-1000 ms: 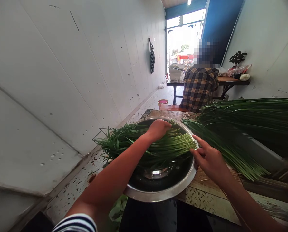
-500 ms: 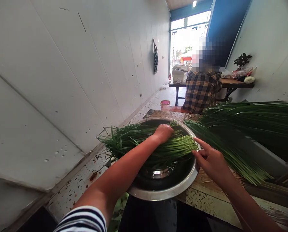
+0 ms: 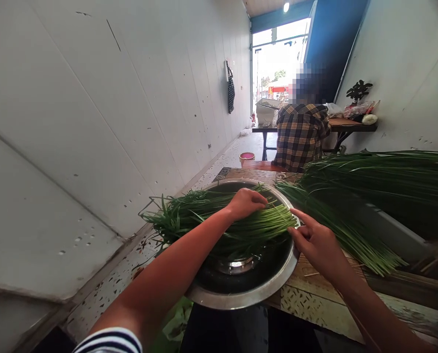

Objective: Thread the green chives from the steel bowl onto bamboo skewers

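A bundle of garlic chives lies across a wide steel basin, pale stem ends toward the right rim and dark leaves spilling over the left rim. My left hand rests on top of the stems, its fingers closed in a pinch near a few thin stalks; the fingertips are partly hidden. At the cut ends, my right hand has thumb and index finger on either side of the bundle, the other fingers curled. A shiny metal surface with water drops shows in the basin under the stems.
More garlic chives lie on the wooden table at right, beside a grey crate heaped with long leaves. A person in a plaid shirt sits ahead at another table. The white wall runs along the left.
My left hand's fingers have lifted slightly and stretched forward over the stems. The right hand stays at the stem ends. The view has shifted a little to the right.
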Demonstrator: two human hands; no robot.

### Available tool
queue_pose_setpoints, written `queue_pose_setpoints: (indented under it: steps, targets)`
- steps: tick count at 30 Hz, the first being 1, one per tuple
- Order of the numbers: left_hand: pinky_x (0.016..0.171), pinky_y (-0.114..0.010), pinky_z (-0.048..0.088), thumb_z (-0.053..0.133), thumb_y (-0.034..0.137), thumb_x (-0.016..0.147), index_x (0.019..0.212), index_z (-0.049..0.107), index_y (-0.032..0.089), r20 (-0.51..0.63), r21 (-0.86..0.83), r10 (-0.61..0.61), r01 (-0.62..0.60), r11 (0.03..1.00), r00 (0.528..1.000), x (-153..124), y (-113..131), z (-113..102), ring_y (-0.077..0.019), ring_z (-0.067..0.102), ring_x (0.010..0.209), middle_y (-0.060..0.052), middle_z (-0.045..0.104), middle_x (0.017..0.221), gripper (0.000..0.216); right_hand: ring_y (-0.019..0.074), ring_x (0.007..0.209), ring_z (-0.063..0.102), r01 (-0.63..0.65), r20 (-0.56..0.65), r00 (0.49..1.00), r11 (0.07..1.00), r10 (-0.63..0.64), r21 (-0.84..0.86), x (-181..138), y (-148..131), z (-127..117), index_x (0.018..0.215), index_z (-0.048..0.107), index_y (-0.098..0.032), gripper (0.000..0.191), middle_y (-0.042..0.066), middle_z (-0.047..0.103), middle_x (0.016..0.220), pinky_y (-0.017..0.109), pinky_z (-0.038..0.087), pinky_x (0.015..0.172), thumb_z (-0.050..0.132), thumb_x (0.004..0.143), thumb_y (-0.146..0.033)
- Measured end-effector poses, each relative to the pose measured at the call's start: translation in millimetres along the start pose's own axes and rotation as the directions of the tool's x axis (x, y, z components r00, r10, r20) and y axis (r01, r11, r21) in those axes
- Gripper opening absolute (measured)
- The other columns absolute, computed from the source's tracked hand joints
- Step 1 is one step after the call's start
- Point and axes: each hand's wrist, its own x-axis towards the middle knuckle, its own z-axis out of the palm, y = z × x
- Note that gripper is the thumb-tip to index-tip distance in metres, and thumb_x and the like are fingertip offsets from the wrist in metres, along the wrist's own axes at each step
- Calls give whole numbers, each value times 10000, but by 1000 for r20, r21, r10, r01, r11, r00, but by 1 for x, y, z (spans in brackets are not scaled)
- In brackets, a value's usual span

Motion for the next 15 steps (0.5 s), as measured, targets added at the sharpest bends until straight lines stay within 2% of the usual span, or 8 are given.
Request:
queue_pose_setpoints:
  steps: [10,15]
  targets:
    - [756,-227,514,661,235,700,887,750,138,-10,-148,-15,14,989,1000,-7,12,0,-141,660,779,-45,739,839,229,141,466,462,-17,-21,1000,1000,17,8,1,-1,-1,1293,537,-63,572,-49,528,475,263,391,522,482,824,-384]
    - [726,-229,515,659,242,697,884,754,148,4,-146,-32,33,989,999,-7,11,-1,-141,655,754,-37,737,808,229,146,479,487,-22,-18,1000,1000,22,19,0,1,0,1297,533,-68,570,-40,549,494,267,405,535,488,825,-385]
